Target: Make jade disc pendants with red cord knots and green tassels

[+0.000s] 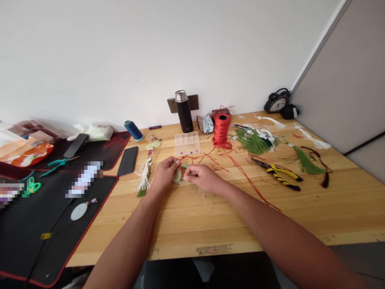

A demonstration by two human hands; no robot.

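Observation:
My left hand [165, 171] and my right hand [203, 176] meet over the middle of the wooden table [210, 216]. Between their fingertips they pinch a small pale green disc pendant [177, 176] with red cord [240, 170] attached. The cord trails right across the table and back to a red spool [221, 128]. A finished white and green tassel ornament [144, 174] lies just left of my left hand. A clear plastic bead box [187, 143] sits behind my hands.
Yellow-handled pliers [278, 173] and green tassels [255, 141] lie to the right. A black flask [183, 111], blue spool [133, 130], phone [127, 160] and alarm clock [277, 102] stand farther back. Black mats [39, 224] at left hold scissors [58, 163] and a white oval pendant [79, 211].

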